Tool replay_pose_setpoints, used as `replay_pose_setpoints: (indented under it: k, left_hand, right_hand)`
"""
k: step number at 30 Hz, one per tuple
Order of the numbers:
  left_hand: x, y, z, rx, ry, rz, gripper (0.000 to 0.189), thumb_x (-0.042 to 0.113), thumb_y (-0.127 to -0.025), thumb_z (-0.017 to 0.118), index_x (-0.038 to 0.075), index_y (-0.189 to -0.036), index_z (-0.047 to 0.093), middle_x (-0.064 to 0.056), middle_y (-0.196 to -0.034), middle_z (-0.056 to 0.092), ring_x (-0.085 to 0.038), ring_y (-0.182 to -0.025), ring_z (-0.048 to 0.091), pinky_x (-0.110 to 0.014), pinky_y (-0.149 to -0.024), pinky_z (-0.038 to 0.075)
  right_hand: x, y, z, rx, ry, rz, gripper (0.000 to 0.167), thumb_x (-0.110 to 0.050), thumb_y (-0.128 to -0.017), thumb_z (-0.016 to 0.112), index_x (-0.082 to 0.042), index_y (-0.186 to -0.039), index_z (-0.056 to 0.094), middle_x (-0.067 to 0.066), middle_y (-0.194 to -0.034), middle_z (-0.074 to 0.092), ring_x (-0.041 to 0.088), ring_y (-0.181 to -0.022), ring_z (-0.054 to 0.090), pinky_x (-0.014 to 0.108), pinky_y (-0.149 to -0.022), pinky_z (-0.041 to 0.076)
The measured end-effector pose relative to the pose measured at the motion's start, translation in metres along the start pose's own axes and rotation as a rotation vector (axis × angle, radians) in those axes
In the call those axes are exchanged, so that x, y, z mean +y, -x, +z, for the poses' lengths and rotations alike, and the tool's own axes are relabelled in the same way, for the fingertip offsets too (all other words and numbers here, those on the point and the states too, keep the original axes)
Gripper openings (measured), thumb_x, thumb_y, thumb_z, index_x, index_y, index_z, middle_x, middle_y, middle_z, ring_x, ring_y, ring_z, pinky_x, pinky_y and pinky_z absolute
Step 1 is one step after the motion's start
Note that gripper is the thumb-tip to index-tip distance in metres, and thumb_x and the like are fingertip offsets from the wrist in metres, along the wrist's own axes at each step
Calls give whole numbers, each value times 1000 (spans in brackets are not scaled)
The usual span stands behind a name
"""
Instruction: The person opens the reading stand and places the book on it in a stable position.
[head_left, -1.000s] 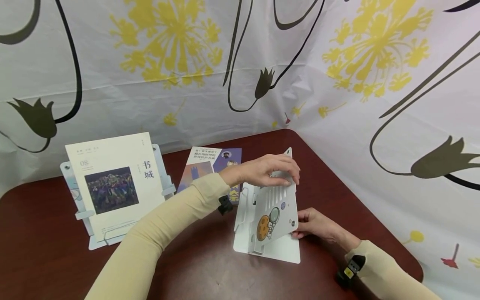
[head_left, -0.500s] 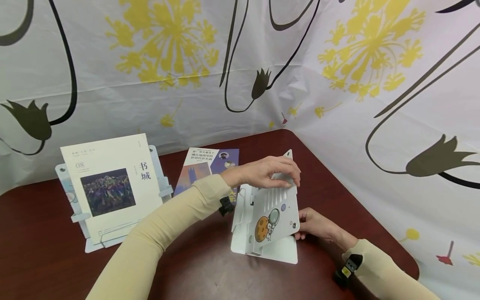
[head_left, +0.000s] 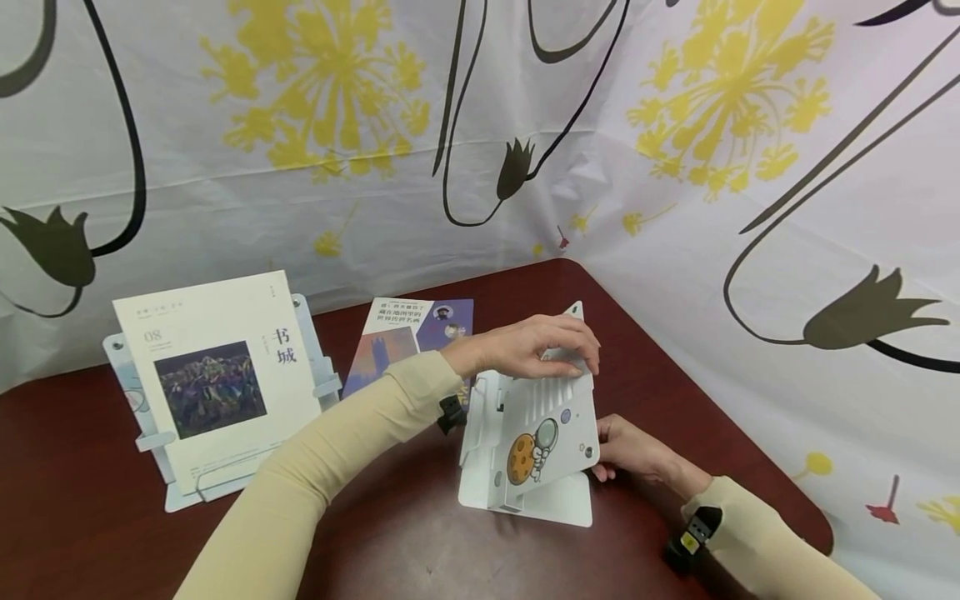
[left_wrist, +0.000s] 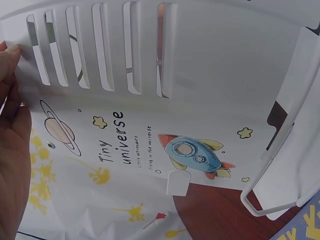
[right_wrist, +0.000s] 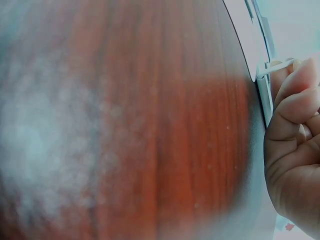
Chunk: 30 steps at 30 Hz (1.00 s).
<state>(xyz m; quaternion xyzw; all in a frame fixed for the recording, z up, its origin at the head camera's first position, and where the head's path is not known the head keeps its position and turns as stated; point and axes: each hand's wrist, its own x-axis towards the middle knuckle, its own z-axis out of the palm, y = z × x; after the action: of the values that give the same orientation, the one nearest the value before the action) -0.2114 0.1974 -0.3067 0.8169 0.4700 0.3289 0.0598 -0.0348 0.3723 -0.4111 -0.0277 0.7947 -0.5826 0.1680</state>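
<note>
A white metal book stand (head_left: 551, 433) with an astronaut picture stands on the table, its panel tilted up above a flat base (head_left: 558, 500). My left hand (head_left: 536, 346) grips the panel's upper edge, fingers over the far side. In the left wrist view, that hand (left_wrist: 15, 145) holds the slotted face (left_wrist: 220, 65), printed with a rocket and "Tiny universe". My right hand (head_left: 637, 450) is low at the stand's right edge, its fingertips partly hidden behind the panel. The right wrist view shows its curled fingers (right_wrist: 295, 107) pinching a thin white rod (right_wrist: 276, 68) of the stand.
At the left, a cream-coloured book (head_left: 217, 375) leans on a pale blue book stand (head_left: 318, 358). Another book with a purple and white cover (head_left: 390, 342) lies behind my left forearm. A patterned cloth (head_left: 360, 217) hangs behind the dark red table (head_left: 420, 517).
The head view has turned slightly, so things sit a little farther left in it. Both hands stay at the book stand, and its panel keeps nearly the same tilt.
</note>
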Motion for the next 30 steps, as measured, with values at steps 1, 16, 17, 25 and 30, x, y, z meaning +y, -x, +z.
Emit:
replay_pose_setpoints:
  k: [1, 16, 17, 25, 30]
  left_hand:
    - [0, 0, 0, 0, 0, 1, 14, 14, -92, 60, 9, -104, 64, -3, -111, 60, -9, -110, 50, -18, -94, 41]
    - [-3, -4, 6, 3, 1, 9, 14, 12, -92, 60, 9, -104, 65, -3, -111, 60, -8, -109, 50, -18, -95, 41]
    - [-3, -4, 6, 3, 3, 11, 14, 12, -92, 60, 9, -104, 65, -3, -111, 60, -8, -109, 50, -18, -95, 41]
    - [-5, -6, 9, 2, 2, 14, 14, 12, -92, 60, 9, -104, 65, -3, -111, 61, -9, -110, 50, -18, -96, 40]
    - [-4, -7, 10, -6, 6, -6, 14, 12, -92, 60, 8, -104, 65, -2, -111, 61, -8, -110, 50, -18, -95, 40]
  right_hand:
    - [0, 0, 0, 3, -1, 4, 20, -6, -91, 59, 13, -95, 61, -5, -55, 56, 3, -47, 50, 17, -45, 40]
    - [3, 2, 3, 49, -17, 9, 12, -3, -89, 58, 7, -91, 65, -5, -52, 55, 4, -46, 48, 18, -44, 39]
    - [3, 2, 3, 51, -19, 9, 11, -3, -89, 58, 5, -89, 66, -5, -52, 55, 4, -46, 48, 18, -44, 39]
    - [4, 2, 5, 84, -9, 13, 12, 1, -89, 54, 4, -87, 65, -5, -52, 55, 4, -45, 49, 18, -44, 41]
    - [4, 2, 6, 82, -15, 7, 12, 0, -90, 54, 6, -88, 64, -6, -53, 55, 4, -46, 49, 18, -44, 41]
